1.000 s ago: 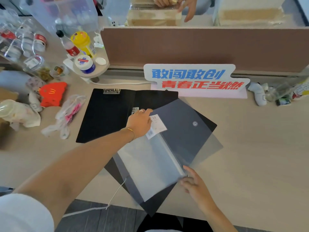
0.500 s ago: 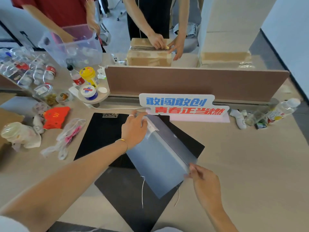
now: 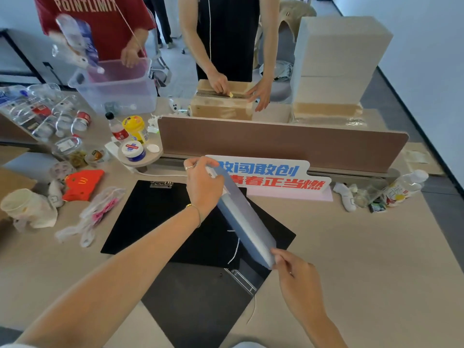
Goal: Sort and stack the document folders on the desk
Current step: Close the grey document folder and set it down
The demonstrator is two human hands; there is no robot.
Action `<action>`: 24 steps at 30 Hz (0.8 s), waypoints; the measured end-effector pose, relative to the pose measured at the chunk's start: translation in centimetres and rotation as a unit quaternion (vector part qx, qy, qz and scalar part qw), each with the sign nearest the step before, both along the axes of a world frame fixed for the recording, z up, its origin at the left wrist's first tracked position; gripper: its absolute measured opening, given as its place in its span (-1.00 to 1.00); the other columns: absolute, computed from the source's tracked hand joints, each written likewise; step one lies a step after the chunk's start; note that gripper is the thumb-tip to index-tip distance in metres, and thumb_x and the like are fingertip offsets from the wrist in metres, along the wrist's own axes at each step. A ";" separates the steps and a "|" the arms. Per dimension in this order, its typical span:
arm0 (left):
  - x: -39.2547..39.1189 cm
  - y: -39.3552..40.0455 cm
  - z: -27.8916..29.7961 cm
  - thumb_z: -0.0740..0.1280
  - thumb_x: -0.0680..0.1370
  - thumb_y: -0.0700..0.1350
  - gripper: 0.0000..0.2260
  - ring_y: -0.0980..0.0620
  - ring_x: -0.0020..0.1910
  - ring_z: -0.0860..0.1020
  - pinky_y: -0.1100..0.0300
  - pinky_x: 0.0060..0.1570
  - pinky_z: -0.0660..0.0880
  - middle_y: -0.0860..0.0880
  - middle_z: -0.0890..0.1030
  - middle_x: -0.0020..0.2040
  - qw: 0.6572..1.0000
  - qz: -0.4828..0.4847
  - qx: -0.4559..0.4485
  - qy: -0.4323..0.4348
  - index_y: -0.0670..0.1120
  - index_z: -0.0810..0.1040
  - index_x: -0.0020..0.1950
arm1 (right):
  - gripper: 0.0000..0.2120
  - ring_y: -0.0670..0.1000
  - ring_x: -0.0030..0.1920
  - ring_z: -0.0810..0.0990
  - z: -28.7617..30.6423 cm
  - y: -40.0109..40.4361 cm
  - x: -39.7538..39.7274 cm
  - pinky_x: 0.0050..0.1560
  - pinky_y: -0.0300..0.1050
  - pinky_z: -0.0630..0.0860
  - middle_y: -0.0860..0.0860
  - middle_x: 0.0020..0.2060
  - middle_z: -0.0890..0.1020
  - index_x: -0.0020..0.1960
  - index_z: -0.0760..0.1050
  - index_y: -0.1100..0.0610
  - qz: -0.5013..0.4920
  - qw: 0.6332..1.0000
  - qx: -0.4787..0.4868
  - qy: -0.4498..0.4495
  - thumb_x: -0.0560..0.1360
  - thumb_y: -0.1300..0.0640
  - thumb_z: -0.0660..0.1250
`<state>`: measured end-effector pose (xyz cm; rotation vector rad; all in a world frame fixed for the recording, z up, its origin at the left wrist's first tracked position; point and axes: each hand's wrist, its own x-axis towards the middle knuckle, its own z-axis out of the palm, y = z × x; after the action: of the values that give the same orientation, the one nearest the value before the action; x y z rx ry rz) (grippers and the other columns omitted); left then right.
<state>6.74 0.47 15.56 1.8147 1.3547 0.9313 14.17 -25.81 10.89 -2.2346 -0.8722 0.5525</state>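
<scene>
Grey folder lifted on edge between both grips, above the black ones.

Your left hand [image 3: 202, 185] closes on the far top corner of the translucent folder [image 3: 244, 222], your right hand [image 3: 292, 268] pinches the near corner: likely squaring it. Below lie the black clipboard [image 3: 150, 217] and dark folder [image 3: 200, 300] on the bench [image 3: 351, 259].
</scene>
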 end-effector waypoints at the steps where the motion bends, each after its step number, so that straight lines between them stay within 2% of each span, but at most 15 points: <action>1: 0.1 -0.1 0.2 0.45 0.43 -0.32 -0.72 0.06 0.02 0.53 0.52 -0.25 0.45 -0.01 0.36 0.24 1.000 -0.003 -0.001 -0.010 -0.05 0.59 0.08 | -0.76 -0.08 -0.24 0.65 0.0 -0.1 0.1 -0.16 -0.08 0.60 -0.16 -0.29 0.71 0.08 0.65 -0.11 0.011 1.000 -0.010 0.002 0.61 0.08 0.21; 3: 0.0 -0.2 0.6 0.42 0.44 -0.39 -0.70 0.09 0.08 0.49 0.61 -0.20 0.41 -0.01 0.37 0.25 0.999 -0.009 -0.006 -0.030 -0.08 0.59 0.09 | -0.75 -0.14 -0.21 0.65 -0.2 0.1 0.5 -0.11 -0.13 0.59 -0.23 -0.25 0.72 0.10 0.64 -0.10 0.023 0.999 -0.027 0.007 0.62 0.07 0.20; 5: -0.1 -0.3 0.8 0.39 0.45 -0.42 -0.68 0.12 0.11 0.45 0.64 -0.15 0.38 0.01 0.40 0.25 0.999 -0.014 -0.015 -0.048 -0.09 0.59 0.10 | -0.74 -0.17 -0.21 0.65 -0.3 0.6 1.3 -0.12 -0.18 0.56 -0.22 -0.19 0.74 0.16 0.64 -0.07 0.023 0.999 -0.029 0.005 0.62 0.07 0.20; 7: -0.3 -0.4 0.9 0.37 0.46 -0.41 -0.67 0.11 0.11 0.48 0.55 -0.10 0.45 0.04 0.49 0.20 0.997 -0.023 -0.030 -0.061 -0.06 0.59 0.10 | -0.72 -0.20 -0.20 0.64 -0.5 1.7 2.5 -0.13 -0.26 0.52 -0.17 -0.14 0.75 0.21 0.63 -0.02 0.022 0.999 -0.026 0.009 0.63 0.09 0.19; 9: -0.6 -0.6 0.6 0.35 0.48 -0.40 -0.68 0.06 0.04 0.55 0.44 -0.20 0.51 0.09 0.57 0.07 0.996 -0.043 -0.045 -0.069 -0.02 0.59 0.09 | -0.72 -0.20 -0.15 0.65 -0.5 3.0 3.9 -0.03 -0.29 0.52 -0.12 -0.09 0.75 0.23 0.62 0.02 0.024 0.999 -0.028 0.005 0.64 0.10 0.18; 12: -1.2 -1.0 0.3 0.32 0.49 -0.42 -0.67 0.10 -0.09 0.57 0.46 -0.34 0.46 0.09 0.59 -0.03 0.994 -0.065 -0.043 -0.072 -0.04 0.61 0.08 | -0.75 -0.11 0.00 0.68 -0.2 5.0 5.6 0.16 -0.17 0.54 -0.09 -0.02 0.75 0.20 0.63 0.04 0.018 1.000 -0.018 -0.010 0.63 0.10 0.23; 15: -1.7 -1.3 0.6 0.28 0.50 -0.45 -0.65 0.28 -0.15 0.56 0.41 -0.34 0.49 0.09 0.59 0.00 0.992 -0.062 -0.054 -0.093 -0.03 0.62 0.06 | -0.74 0.01 0.13 0.65 -0.3 6.6 6.8 0.12 -0.20 0.43 -0.05 0.10 0.71 0.21 0.64 0.05 0.016 1.000 -0.018 -0.006 0.63 0.09 0.22; 17: -1.9 -1.3 1.0 0.30 0.51 -0.44 -0.65 0.29 -0.12 0.56 0.38 -0.32 0.52 0.08 0.60 0.05 0.991 -0.065 -0.058 -0.106 -0.01 0.62 0.07 | -0.72 0.03 0.21 0.61 -0.8 7.3 7.2 0.16 -0.17 0.42 -0.03 0.20 0.67 0.29 0.58 0.02 0.011 0.999 -0.020 0.040 0.63 0.07 0.22; 19: -2.1 -1.4 1.4 0.30 0.51 -0.44 -0.64 0.24 -0.06 0.57 0.37 -0.27 0.53 0.08 0.60 0.07 0.988 -0.073 -0.054 -0.125 -0.01 0.62 0.08 | -0.66 0.06 0.29 0.56 -1.5 7.8 7.5 0.22 -0.13 0.41 0.01 0.28 0.60 0.38 0.49 0.00 -0.012 0.992 0.008 0.127 0.62 0.06 0.24; 21: -2.3 -1.2 1.8 0.29 0.50 -0.46 -0.64 0.20 -0.04 0.58 0.35 -0.22 0.53 0.08 0.61 0.07 0.984 -0.077 -0.054 -0.151 -0.04 0.62 0.10 | -0.57 0.08 0.35 0.50 -1.6 7.9 7.5 0.31 -0.02 0.39 0.02 0.35 0.52 0.48 0.36 0.00 -0.032 0.980 0.028 0.194 0.62 0.05 0.24; 24: -2.8 -0.8 2.2 0.29 0.52 -0.44 -0.64 0.19 -0.02 0.58 0.30 -0.18 0.54 0.11 0.61 0.07 0.980 -0.081 -0.055 -0.173 -0.02 0.61 0.09 | -0.50 0.00 0.33 0.43 -1.9 7.9 7.7 0.40 0.07 0.33 -0.06 0.33 0.46 0.54 0.26 0.01 -0.048 0.958 0.071 0.274 0.62 0.03 0.25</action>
<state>3.92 -0.36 17.73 1.5657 1.0066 1.0084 21.89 -17.93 8.95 -1.8379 -0.4927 0.9687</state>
